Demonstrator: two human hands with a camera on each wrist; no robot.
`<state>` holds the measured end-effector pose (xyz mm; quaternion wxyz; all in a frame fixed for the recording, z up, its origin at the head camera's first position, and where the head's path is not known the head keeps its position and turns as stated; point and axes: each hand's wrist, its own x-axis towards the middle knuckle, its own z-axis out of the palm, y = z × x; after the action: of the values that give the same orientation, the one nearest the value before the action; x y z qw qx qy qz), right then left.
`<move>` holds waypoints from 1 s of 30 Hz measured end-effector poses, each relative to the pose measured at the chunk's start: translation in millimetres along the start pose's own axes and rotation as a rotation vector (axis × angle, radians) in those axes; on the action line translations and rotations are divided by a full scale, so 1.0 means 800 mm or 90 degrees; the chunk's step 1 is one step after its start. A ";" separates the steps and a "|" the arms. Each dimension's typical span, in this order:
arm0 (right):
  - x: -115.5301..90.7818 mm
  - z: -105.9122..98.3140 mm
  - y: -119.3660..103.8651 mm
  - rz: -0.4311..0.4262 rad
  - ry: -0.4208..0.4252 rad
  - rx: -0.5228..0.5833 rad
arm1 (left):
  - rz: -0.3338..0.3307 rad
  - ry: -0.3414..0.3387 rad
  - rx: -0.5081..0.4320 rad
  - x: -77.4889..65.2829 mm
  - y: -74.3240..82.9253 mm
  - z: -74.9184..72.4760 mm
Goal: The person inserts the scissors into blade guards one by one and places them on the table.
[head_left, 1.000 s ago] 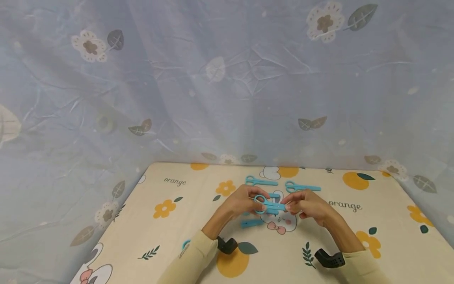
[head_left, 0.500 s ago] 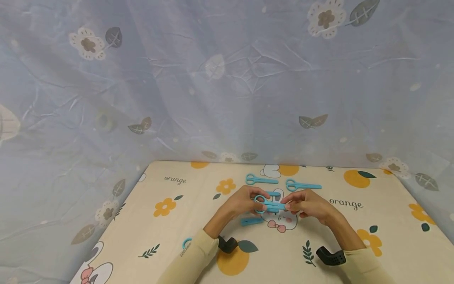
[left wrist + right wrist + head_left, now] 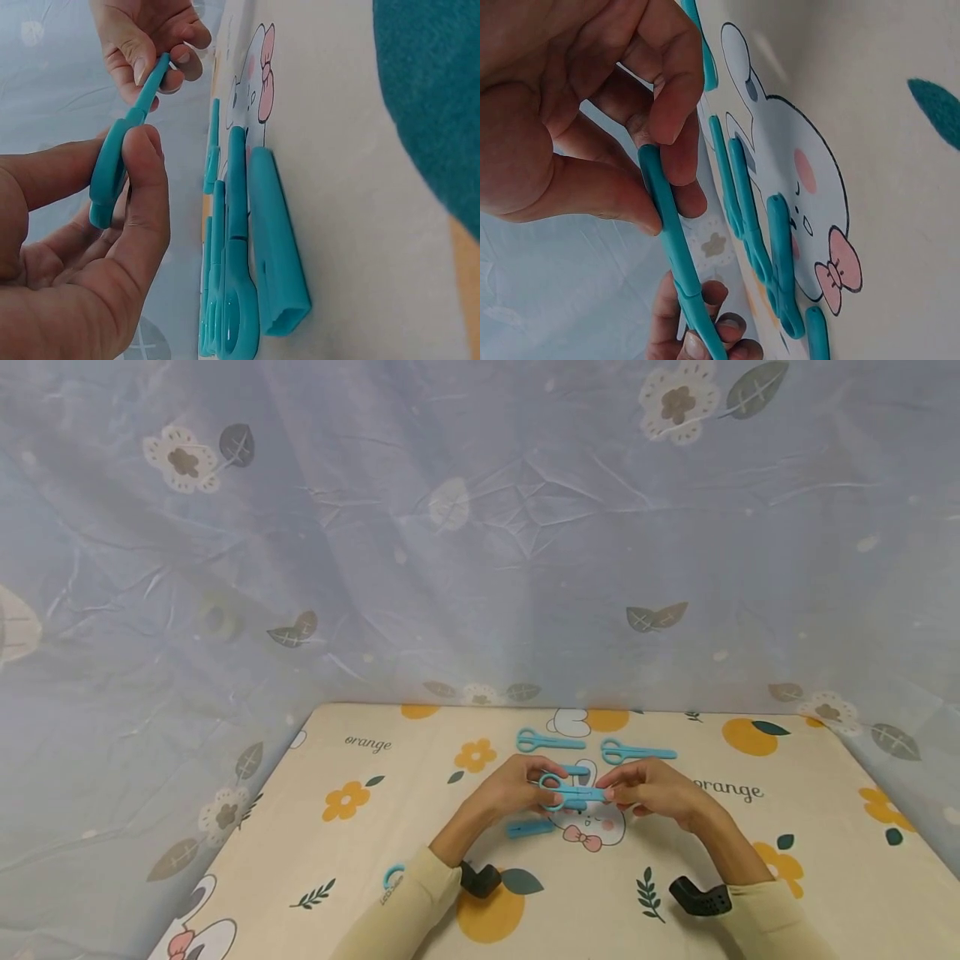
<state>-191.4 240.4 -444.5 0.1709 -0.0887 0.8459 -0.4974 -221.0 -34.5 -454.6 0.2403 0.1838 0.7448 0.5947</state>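
Observation:
A pair of light-blue scissors [image 3: 579, 793] is held level above the table between both hands. My left hand [image 3: 512, 792] pinches its finger loops between thumb and fingers. At the other end my right hand [image 3: 654, 791] pinches the covered blade tip, which the right wrist view shows between thumb and forefinger. Below the hands lie more blue scissors [image 3: 237, 247], partly hidden in the head view. A hollow blue blade cover [image 3: 279, 244] rests beside them, its open end showing in the left wrist view.
Two pairs of covered scissors lie farther back, one on the left [image 3: 552, 742] and one on the right [image 3: 639, 752]. A blue ring-shaped part [image 3: 392, 875] shows beside my left sleeve. The printed tablecloth [image 3: 337, 852] meets a grey-blue curtain [image 3: 480, 568] at the back.

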 end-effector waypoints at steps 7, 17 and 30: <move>-0.004 -0.010 0.005 -0.003 -0.004 0.003 | -0.005 0.012 -0.009 0.000 0.002 0.006; -0.005 -0.023 0.006 0.001 -0.005 0.015 | 0.005 0.019 -0.020 0.004 0.005 0.010; -0.013 -0.045 0.020 0.030 0.015 0.006 | 0.004 0.021 -0.009 0.021 0.019 0.019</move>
<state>-195.2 281.2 -440.5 0.1730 -0.0616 0.8474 -0.4982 -225.9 -9.8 -445.1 0.2278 0.1747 0.7437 0.6037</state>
